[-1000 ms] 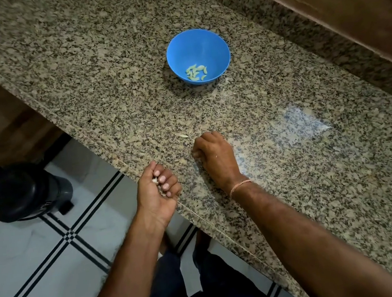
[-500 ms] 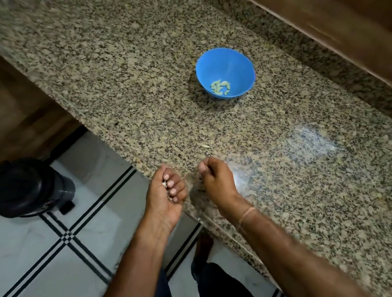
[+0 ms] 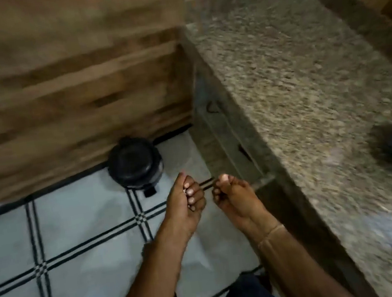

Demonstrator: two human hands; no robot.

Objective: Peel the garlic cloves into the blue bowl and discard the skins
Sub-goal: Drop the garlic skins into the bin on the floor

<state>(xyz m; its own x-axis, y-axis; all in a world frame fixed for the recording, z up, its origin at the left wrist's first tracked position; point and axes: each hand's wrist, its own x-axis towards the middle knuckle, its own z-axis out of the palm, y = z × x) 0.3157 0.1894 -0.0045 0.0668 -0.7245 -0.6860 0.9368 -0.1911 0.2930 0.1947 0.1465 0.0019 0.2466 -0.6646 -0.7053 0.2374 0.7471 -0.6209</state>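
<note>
Both my forearms reach forward, hands close together but not touching. My left hand (image 3: 184, 199) curls its fingers round pale garlic skins (image 3: 185, 191). My right hand (image 3: 231, 197) is curled too, thumb on top, contents hidden.

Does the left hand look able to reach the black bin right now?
Probably yes: the left hand, gripping pale skins, hangs near the black bin with nothing between them, though its lid looks closed.
</note>
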